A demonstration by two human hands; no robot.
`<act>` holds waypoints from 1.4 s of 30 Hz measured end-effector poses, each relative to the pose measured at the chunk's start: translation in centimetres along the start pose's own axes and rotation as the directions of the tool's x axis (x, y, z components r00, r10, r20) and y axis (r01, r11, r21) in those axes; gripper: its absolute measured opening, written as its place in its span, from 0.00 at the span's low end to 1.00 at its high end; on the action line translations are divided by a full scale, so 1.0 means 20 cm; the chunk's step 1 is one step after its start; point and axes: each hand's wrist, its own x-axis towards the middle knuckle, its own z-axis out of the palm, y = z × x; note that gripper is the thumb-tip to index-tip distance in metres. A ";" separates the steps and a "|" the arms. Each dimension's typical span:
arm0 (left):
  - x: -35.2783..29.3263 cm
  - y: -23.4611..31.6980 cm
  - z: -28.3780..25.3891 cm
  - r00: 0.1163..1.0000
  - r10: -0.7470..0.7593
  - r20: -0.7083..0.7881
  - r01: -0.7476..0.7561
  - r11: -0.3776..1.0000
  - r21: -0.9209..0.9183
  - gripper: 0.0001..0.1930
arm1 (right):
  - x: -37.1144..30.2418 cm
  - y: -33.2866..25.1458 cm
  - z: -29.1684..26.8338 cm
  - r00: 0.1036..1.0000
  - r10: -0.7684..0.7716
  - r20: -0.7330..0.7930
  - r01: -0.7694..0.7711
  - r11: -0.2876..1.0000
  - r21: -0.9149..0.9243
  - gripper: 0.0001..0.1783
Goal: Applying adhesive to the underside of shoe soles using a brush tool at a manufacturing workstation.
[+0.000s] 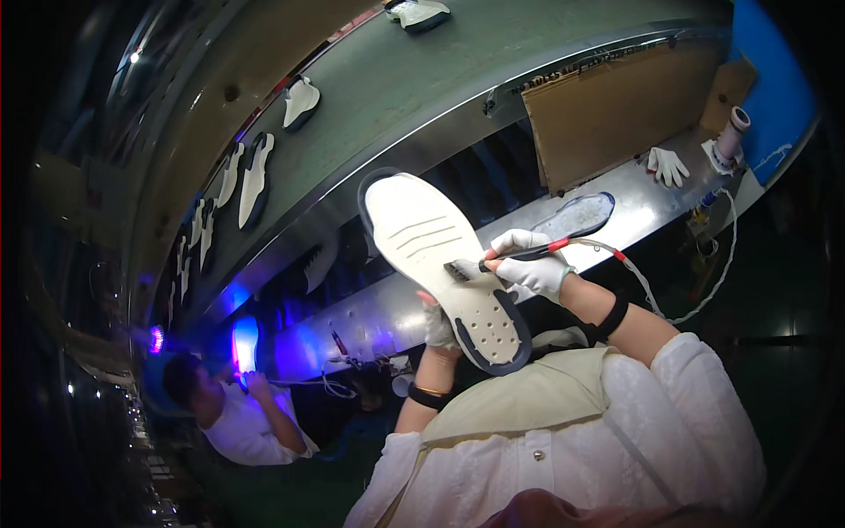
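A large white shoe sole [414,216] with a dark blue rim is tilted up in front of me. Three grooves cross its forefoot, and several round holes dot its heel. My left hand [437,324], in a fingertip-less white glove, grips the sole's edge at the middle from the near-left side; some of its fingers are hidden behind. My right hand [535,264], gloved likewise, is closed round the handle of a black brush [458,271]. The bristles meet the sole's surface near its waist, and a thin tube [647,293] runs off the handle's end.
Another sole [576,216] lies on the metal bench [634,195], with a white glove [668,167] and a cardboard sheet [616,119] beyond it. Several soles stand along the green conveyor belt [378,114]. At left, a co-worker [251,418] holds a sole under violet light.
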 end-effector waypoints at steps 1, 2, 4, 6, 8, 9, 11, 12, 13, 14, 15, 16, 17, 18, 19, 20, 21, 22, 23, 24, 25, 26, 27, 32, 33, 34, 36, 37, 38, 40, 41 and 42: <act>0.00 -0.03 -0.03 0.998 -0.055 0.009 0.055 0.997 -0.048 0.45 | -0.01 0.01 0.01 0.987 -0.162 0.004 0.162 0.984 -0.074 0.05; 0.01 -0.05 -0.06 0.993 -0.112 0.036 0.115 0.990 -0.083 0.44 | -0.01 0.03 0.03 0.970 -0.235 0.060 0.237 0.971 -0.030 0.05; 0.03 -0.07 -0.08 0.980 -0.197 0.009 0.197 0.975 -0.102 0.42 | -0.01 0.04 0.04 0.909 -0.363 0.204 0.404 0.890 -0.213 0.05; 0.03 -0.08 -0.06 0.989 -0.146 -0.028 0.141 0.982 -0.122 0.43 | -0.01 0.04 0.04 0.915 -0.346 0.206 0.388 0.893 -0.227 0.05; 0.03 -0.05 -0.03 0.998 -0.062 0.031 0.067 0.983 -0.170 0.43 | 0.00 0.03 0.04 0.981 -0.084 0.173 0.100 0.992 -0.081 0.05; 0.03 -0.04 -0.02 0.996 -0.018 0.089 0.040 0.967 -0.251 0.42 | 0.00 0.03 0.04 0.991 -0.053 0.124 0.061 0.996 -0.063 0.06; 0.05 -0.01 0.01 0.999 0.032 0.028 -0.026 0.981 -0.191 0.43 | -0.01 0.03 0.05 0.985 -0.143 0.099 0.151 0.986 -0.074 0.05; 0.07 0.00 0.02 0.997 0.068 0.027 -0.060 0.970 -0.234 0.44 | -0.01 0.03 0.06 0.960 -0.255 0.112 0.260 0.965 -0.036 0.05; 0.09 0.02 0.02 0.999 0.024 -0.043 -0.032 0.979 -0.199 0.46 | -0.02 0.03 0.07 0.905 -0.394 0.160 0.419 0.891 -0.175 0.05; 0.11 0.02 0.03 0.997 0.056 0.058 -0.041 0.973 -0.226 0.47 | -0.02 0.03 0.08 0.833 -0.513 0.208 0.554 0.774 -0.307 0.05; 0.13 0.03 0.03 0.990 0.070 0.119 -0.040 0.972 -0.233 0.48 | -0.03 0.03 0.09 0.804 -0.530 0.269 0.592 0.751 -0.293 0.06; 0.14 0.03 0.03 0.979 0.078 0.190 -0.032 0.972 -0.234 0.49 | -0.03 0.03 0.10 0.803 -0.518 0.294 0.593 0.739 -0.320 0.05; 0.14 0.03 0.03 0.972 0.088 0.216 -0.019 0.954 -0.301 0.51 | -0.02 0.02 0.10 0.897 -0.369 0.244 0.422 0.880 -0.220 0.05; 0.15 0.03 0.04 0.970 0.113 0.216 -0.039 0.946 -0.322 0.51 | -0.02 0.02 0.10 0.954 -0.160 0.255 0.198 0.971 -0.133 0.05; 0.15 0.03 0.04 0.962 0.141 0.233 -0.055 0.939 -0.340 0.51 | -0.02 0.01 0.10 0.965 -0.086 0.246 0.086 0.996 0.009 0.04; 0.15 0.04 0.04 0.955 0.172 0.242 -0.075 0.929 -0.363 0.51 | -0.02 0.00 0.10 0.979 -0.105 0.174 0.114 0.993 -0.044 0.05; 0.16 0.04 0.05 0.957 0.166 0.236 -0.075 0.933 -0.352 0.53 | -0.02 0.00 0.10 0.959 -0.229 0.166 0.245 0.966 -0.084 0.05; 0.17 0.04 0.05 0.957 0.183 0.227 -0.089 0.924 -0.371 0.54 | -0.02 -0.01 0.10 0.931 -0.346 0.115 0.360 0.922 -0.140 0.05; 0.19 0.05 0.04 0.956 0.199 0.217 -0.103 0.915 -0.389 0.55 | -0.03 -0.01 0.10 0.870 -0.450 0.201 0.488 0.844 -0.225 0.05; 0.21 0.05 0.04 0.957 0.209 0.200 -0.112 0.905 -0.410 0.56 | -0.04 -0.01 0.10 0.825 -0.507 0.248 0.564 0.760 -0.323 0.05; 0.24 0.06 0.03 0.941 0.219 0.257 -0.080 0.884 -0.461 0.58 | -0.05 -0.01 0.10 0.771 -0.535 0.346 0.628 0.728 -0.275 0.06; 0.25 0.07 0.02 0.943 0.226 0.244 -0.088 0.877 -0.472 0.58 | -0.06 0.00 0.11 0.763 -0.518 0.387 0.636 0.709 -0.305 0.05; 0.25 0.07 0.01 0.944 0.233 0.233 -0.096 0.871 -0.482 0.57 | -0.06 0.00 0.10 0.784 -0.499 0.369 0.599 0.765 -0.236 0.05; 0.24 0.09 0.01 0.941 0.286 0.180 -0.173 0.866 -0.469 0.57 | -0.06 0.01 0.10 0.856 -0.440 0.271 0.488 0.861 -0.143 0.06; 0.26 0.09 0.01 0.941 0.302 0.153 -0.203 0.864 -0.460 0.57 | -0.06 0.01 0.11 0.812 -0.514 0.276 0.570 0.800 -0.187 0.06; 0.27 0.10 0.02 0.925 0.329 0.189 -0.218 0.868 -0.446 0.56 | -0.06 0.01 0.10 0.770 -0.581 0.265 0.635 0.739 -0.225 0.06; 0.29 0.12 0.02 0.905 0.372 0.206 -0.262 0.869 -0.419 0.56 | -0.09 0.02 0.11 0.779 -0.508 0.367 0.612 0.745 -0.266 0.06; 0.29 0.13 0.02 0.896 0.384 0.222 -0.258 0.859 -0.442 0.56 | -0.09 0.02 0.11 0.807 -0.476 0.349 0.559 0.805 -0.196 0.07; 0.29 0.14 0.02 0.892 0.394 0.222 -0.262 0.850 -0.457 0.55 | -0.09 0.03 0.11 0.815 -0.452 0.362 0.523 0.843 -0.126 0.07; 0.29 0.15 0.02 0.881 0.413 0.230 -0.268 0.837 -0.477 0.55 | -0.10 0.04 0.08 0.965 0.002 0.263 -0.006 1.000 0.015 0.07; 0.29 0.15 0.01 0.874 0.423 0.240 -0.270 0.833 -0.483 0.55 | -0.09 0.05 0.09 0.951 -0.212 0.224 0.204 0.977 0.056 0.06; 0.29 0.15 0.01 0.866 0.433 0.249 -0.274 0.828 -0.490 0.55 | -0.08 0.05 0.08 0.891 -0.413 0.191 0.437 0.893 -0.105 0.05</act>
